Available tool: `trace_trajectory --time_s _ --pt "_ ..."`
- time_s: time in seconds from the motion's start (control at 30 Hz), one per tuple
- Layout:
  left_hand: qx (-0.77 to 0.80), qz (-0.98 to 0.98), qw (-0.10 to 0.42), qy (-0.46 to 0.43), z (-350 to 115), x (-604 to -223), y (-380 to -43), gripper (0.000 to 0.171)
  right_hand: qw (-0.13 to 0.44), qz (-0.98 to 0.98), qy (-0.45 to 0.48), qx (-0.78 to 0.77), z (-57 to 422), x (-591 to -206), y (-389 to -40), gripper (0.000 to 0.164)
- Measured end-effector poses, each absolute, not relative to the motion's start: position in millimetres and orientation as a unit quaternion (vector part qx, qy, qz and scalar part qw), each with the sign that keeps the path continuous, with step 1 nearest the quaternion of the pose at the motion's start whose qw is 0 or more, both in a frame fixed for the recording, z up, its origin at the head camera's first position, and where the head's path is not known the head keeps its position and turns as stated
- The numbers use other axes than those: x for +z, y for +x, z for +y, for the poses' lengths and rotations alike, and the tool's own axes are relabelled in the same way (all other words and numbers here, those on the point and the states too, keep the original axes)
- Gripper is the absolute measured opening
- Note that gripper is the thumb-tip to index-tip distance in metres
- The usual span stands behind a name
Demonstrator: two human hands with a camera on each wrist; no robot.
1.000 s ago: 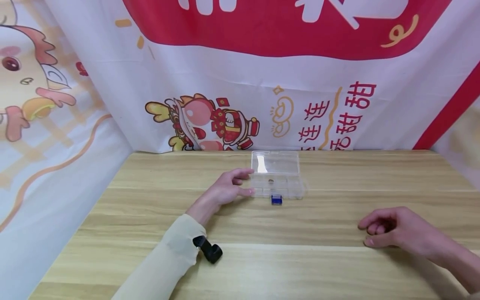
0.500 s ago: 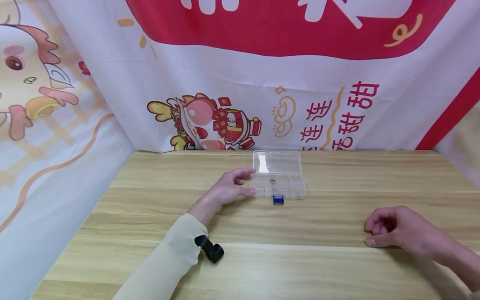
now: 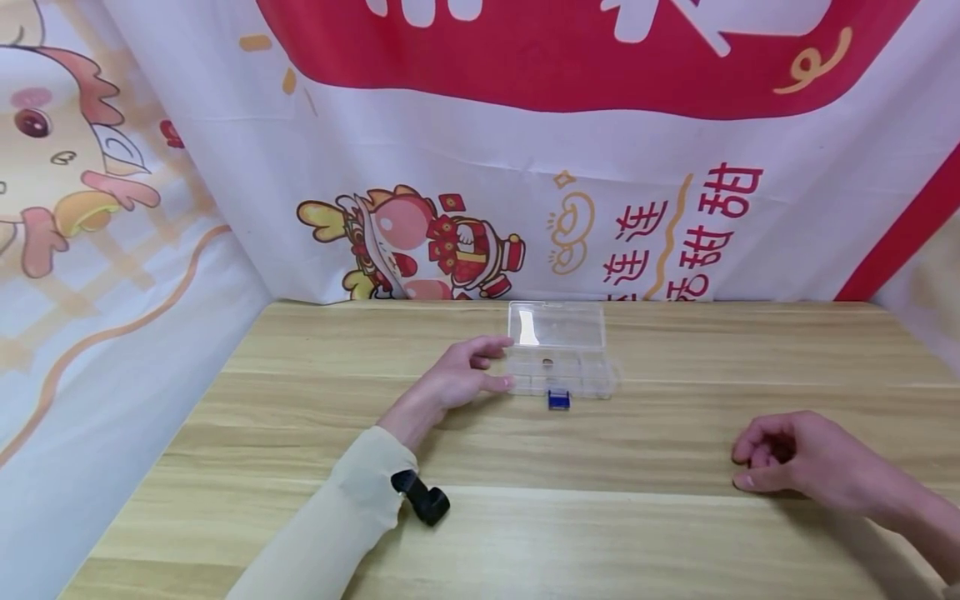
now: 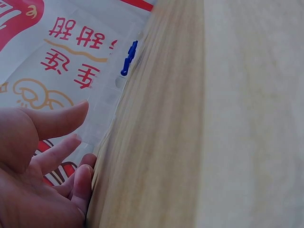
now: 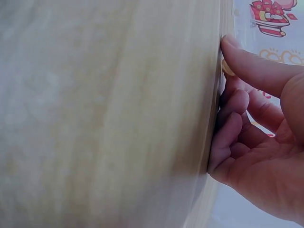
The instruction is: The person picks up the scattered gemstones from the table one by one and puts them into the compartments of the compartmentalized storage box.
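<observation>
A clear plastic compartment box [image 3: 528, 385] stands at the back of the table, its transparent lid [image 3: 562, 325] raised. My left hand [image 3: 457, 375] rests at its left end, the thumb at the front corner and the index finger farther back. A blue clasp [image 3: 558, 400] shows on the box's front, also seen beyond the thumb in the left wrist view. One small brownish piece [image 3: 547, 362] sits in a compartment. At right, my right hand [image 3: 802, 462] is curled low on the table; in the right wrist view a small yellow piece [image 5: 228, 69] shows between thumb and index finger, mostly hidden.
The light wooden table [image 3: 585, 533] spreads between the forearms. A printed white and red cloth [image 3: 420, 133] hangs behind it and at both sides. On the left sleeve [image 3: 337, 508] sits a black wrist camera [image 3: 423, 497].
My right index finger has curled in closer to the thumb. The left hand and the box stay together; the whole head view has shifted slightly.
</observation>
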State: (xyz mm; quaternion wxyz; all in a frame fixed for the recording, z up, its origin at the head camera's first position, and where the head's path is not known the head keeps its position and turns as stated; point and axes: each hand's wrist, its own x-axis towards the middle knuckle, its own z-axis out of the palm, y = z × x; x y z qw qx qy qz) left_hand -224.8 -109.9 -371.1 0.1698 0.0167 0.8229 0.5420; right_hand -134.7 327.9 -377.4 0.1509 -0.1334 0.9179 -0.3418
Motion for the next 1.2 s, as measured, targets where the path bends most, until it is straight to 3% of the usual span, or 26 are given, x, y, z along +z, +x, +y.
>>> trace_trajectory --time_s 0.4,0.7,0.87,1.2 --pt "0.541 0.823 0.174 0.012 -109 -370 -225 0.061 0.112 0.92 -0.16 -0.34 329 -381 -134 0.012" --pt "0.539 0.825 0.17 0.016 -110 -371 -225 0.06 0.133 0.938 -0.127 -0.295 325 -372 -136 0.009" --pt "0.541 0.824 0.171 0.017 -110 -371 -224 0.06 0.087 0.938 -0.141 -0.304 321 -372 -138 0.002" --pt "0.541 0.824 0.169 0.016 -110 -370 -224 0.06 0.058 0.934 -0.136 -0.324 310 -364 -147 0.009"
